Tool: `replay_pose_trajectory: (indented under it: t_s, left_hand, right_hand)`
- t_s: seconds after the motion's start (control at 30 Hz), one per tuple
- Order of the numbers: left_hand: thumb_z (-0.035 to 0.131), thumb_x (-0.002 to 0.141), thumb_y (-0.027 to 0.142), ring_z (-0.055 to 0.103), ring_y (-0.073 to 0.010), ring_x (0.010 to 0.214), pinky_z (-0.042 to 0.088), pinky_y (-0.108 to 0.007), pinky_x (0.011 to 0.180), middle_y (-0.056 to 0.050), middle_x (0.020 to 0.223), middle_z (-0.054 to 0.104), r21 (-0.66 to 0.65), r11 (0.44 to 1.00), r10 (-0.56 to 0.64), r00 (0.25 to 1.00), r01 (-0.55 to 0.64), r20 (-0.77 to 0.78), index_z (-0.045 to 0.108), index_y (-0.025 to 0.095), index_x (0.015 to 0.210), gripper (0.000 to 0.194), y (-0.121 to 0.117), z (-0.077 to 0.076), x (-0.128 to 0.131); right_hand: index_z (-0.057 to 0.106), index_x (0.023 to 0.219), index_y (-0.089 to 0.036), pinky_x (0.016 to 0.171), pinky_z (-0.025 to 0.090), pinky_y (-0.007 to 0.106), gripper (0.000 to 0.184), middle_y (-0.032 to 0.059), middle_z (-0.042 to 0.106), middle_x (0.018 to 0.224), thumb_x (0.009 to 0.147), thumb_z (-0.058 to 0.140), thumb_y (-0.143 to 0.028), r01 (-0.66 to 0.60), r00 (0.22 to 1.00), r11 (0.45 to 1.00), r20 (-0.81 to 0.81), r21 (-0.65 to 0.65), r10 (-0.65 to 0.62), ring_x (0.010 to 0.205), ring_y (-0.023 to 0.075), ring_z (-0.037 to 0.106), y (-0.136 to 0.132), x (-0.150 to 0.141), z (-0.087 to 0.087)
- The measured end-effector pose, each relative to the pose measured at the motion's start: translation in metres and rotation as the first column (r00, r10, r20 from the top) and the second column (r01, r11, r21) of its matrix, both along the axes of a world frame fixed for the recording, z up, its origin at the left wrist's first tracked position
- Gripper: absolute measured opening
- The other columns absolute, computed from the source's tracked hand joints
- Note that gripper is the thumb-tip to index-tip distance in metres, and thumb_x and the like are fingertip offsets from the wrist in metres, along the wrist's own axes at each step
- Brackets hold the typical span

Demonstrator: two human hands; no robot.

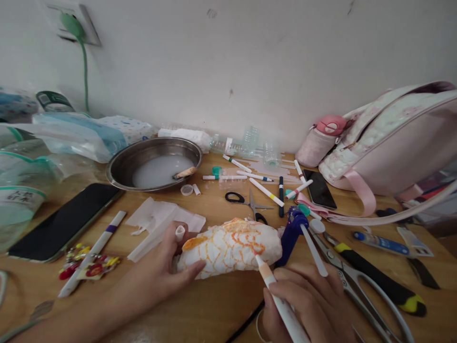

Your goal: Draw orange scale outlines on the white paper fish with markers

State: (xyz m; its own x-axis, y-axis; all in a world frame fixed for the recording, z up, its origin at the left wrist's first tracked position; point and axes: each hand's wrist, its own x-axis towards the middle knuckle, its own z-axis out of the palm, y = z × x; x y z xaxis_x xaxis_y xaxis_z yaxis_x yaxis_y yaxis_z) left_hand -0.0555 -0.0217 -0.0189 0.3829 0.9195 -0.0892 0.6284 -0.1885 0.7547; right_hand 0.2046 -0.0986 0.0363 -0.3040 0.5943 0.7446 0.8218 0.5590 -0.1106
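Observation:
A white paper-covered fish shape (221, 247) with orange scale lines and an orange fin is held up above the table. My left hand (174, 262) grips its left end, thumb in front; a small white marker cap (180, 233) is also tucked between the fingers. My right hand (303, 300) is closed round a white marker (282, 302), its reddish tip touching the fish's lower right side. Just behind the fish's right end stands a blue glue gun (293, 228) with a white glue stick (314, 250) poking out toward my right hand.
A metal basin (153, 186) of cloudy water sits back left, near a black phone (64, 224). Small black scissors (252, 205) and several markers (266, 191) lie mid-table. Large scissors (371, 295) and a black-yellow cutter (378, 276) lie right, before a pink backpack (400, 147).

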Motion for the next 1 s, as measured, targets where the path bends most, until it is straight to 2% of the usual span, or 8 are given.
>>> replay_pose_trajectory:
  t_s: [0.23,0.4,0.57,0.7,0.83,1.0]
  left_hand:
    - [0.050,0.088,0.065,0.071,-0.0253,0.092,0.061,-0.039,0.082,-0.003,0.101,0.071,0.000,1.000,-0.002,1.000,0.002,0.002,0.041,0.029,0.106,0.042,-0.001,-0.009,-0.005]
    - [0.053,0.084,0.066,0.072,-0.0283,0.090,0.061,-0.042,0.081,-0.004,0.097,0.071,-0.008,1.000,0.020,1.000,-0.020,-0.008,0.041,0.028,0.106,0.045,0.000,-0.001,-0.001]
    - [0.050,0.084,0.064,0.073,-0.0294,0.097,0.060,-0.043,0.087,-0.008,0.104,0.072,-0.046,0.999,-0.012,1.000,0.012,-0.003,0.038,0.026,0.108,0.046,0.000,0.006,0.002]
    - [0.049,0.089,0.063,0.072,-0.0261,0.097,0.060,-0.039,0.085,-0.006,0.106,0.073,0.008,1.000,-0.019,1.000,0.019,0.013,0.038,0.026,0.109,0.044,-0.002,-0.004,-0.002]
    - [0.049,0.090,0.063,0.071,-0.0262,0.101,0.059,-0.039,0.089,-0.007,0.110,0.072,0.034,0.999,-0.028,0.999,0.027,0.028,0.039,0.025,0.115,0.047,-0.004,-0.013,-0.004]
    - [0.049,0.092,0.061,0.071,-0.0256,0.103,0.059,-0.038,0.090,-0.007,0.112,0.071,0.036,0.998,-0.047,0.999,0.046,0.027,0.040,0.024,0.120,0.047,-0.003,-0.013,-0.005]
  right_hand:
    - [0.061,0.088,-0.016,0.080,0.042,0.034,0.015,-0.0010,0.073,0.075,0.081,0.064,-0.003,-0.013,1.000,1.000,-0.008,-0.012,0.013,0.071,0.0144,0.069,-0.003,0.006,-0.005]
    - [0.060,0.089,-0.017,0.079,0.043,0.034,0.014,-0.0017,0.075,0.075,0.083,0.062,-0.005,-0.005,1.000,1.000,-0.018,-0.010,0.005,0.070,0.0139,0.070,-0.003,0.004,-0.002]
    - [0.061,0.085,-0.019,0.069,0.042,0.031,0.012,-0.0048,0.077,0.073,0.092,0.058,-0.010,0.014,1.000,0.998,0.003,0.054,-0.014,0.064,0.0122,0.069,0.000,-0.008,-0.001]
    - [0.061,0.086,-0.019,0.066,0.042,0.032,0.013,-0.0051,0.078,0.074,0.096,0.057,-0.014,0.039,0.999,0.997,0.005,0.064,-0.039,0.064,0.0127,0.069,0.002,-0.013,-0.003]
    - [0.061,0.088,-0.018,0.066,0.042,0.032,0.012,-0.0043,0.078,0.074,0.098,0.056,-0.014,0.054,0.998,0.997,0.011,0.055,-0.055,0.064,0.0130,0.070,0.004,-0.012,-0.005]
    - [0.061,0.088,-0.018,0.067,0.043,0.032,0.012,-0.0045,0.078,0.075,0.098,0.056,-0.014,0.046,0.999,0.998,0.022,0.048,-0.048,0.064,0.0130,0.071,0.004,-0.011,-0.004]
